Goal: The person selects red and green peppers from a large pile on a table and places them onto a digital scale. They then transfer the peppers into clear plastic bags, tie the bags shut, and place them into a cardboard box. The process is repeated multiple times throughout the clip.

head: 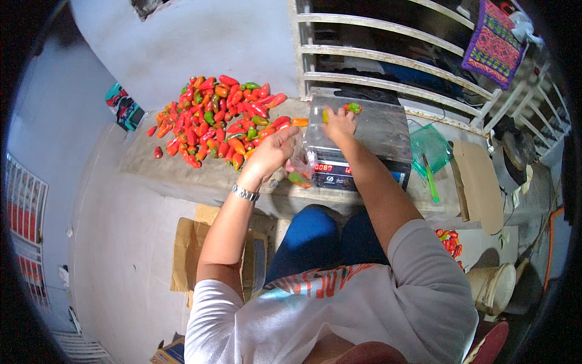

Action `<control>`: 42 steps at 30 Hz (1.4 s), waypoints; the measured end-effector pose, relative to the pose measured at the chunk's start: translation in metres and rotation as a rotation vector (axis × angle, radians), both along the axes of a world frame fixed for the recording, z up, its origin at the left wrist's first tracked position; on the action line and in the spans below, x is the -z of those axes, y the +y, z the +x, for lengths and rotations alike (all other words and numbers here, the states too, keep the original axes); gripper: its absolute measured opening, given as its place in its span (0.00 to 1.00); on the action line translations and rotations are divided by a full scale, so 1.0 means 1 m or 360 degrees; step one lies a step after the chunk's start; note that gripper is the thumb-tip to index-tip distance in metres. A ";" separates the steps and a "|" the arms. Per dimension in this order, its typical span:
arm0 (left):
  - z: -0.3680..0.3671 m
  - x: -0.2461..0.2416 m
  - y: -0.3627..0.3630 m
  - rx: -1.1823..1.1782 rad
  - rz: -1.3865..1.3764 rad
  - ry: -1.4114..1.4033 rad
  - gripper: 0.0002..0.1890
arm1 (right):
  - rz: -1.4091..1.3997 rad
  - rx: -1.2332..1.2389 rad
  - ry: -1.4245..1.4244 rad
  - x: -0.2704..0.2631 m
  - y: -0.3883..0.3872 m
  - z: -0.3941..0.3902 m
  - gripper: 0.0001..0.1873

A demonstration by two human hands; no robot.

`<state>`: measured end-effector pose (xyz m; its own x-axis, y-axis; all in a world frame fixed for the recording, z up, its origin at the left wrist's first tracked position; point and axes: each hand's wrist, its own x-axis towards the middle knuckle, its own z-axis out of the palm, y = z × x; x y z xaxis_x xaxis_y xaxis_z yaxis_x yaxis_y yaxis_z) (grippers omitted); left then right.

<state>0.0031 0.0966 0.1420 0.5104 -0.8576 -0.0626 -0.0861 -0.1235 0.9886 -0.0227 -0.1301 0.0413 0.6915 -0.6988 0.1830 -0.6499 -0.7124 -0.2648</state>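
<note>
My left hand point(273, 152), with a metal watch on its wrist, grips a clear plastic bag point(305, 159) at the left edge of a digital scale point(363, 132). A green and red pepper point(298, 179) shows at the lower end of the bag. Over the scale's grey platform reaches my right hand point(340, 123), fingers spread. A yellow-green pepper point(325, 116) lies against its thumb side; whether it is gripped is unclear. Just past the fingertips is a green and red pepper point(353, 108). Red digits glow on the scale's front, partly behind my right forearm.
Red, orange and green peppers point(218, 118) are heaped on the concrete ledge point(145, 168) to the left. Right of the scale lie a green plastic bag point(429, 148), a green-handled knife point(431, 179) and cardboard point(477, 186). White metal bars point(386, 52) stand behind; a bucket point(493, 289) is lower right.
</note>
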 end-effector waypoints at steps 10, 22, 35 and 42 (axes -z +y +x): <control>0.014 0.011 -0.008 0.0064 0.0164 -0.0002 0.29 | 0.2736 -0.1080 -0.0299 -0.047 0.023 -0.067 0.22; -0.006 -0.023 0.005 0.0109 0.0006 0.0027 0.30 | 0.3601 -0.0769 -0.1028 -0.092 0.067 -0.076 0.18; -0.034 -0.089 -0.071 0.0305 -0.0335 0.0249 0.29 | 0.0114 -0.1306 0.0483 -0.220 0.032 -0.122 0.15; -0.057 -0.108 -0.091 0.0390 -0.0347 0.0154 0.30 | 0.0922 -0.1188 0.0034 -0.193 0.040 -0.126 0.13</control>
<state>-0.0537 0.0060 0.2501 0.2884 -0.9525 0.0974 0.0082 0.1042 0.9945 -0.1484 -0.0897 0.2347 0.9960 -0.0525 -0.0721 -0.0881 -0.7077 -0.7010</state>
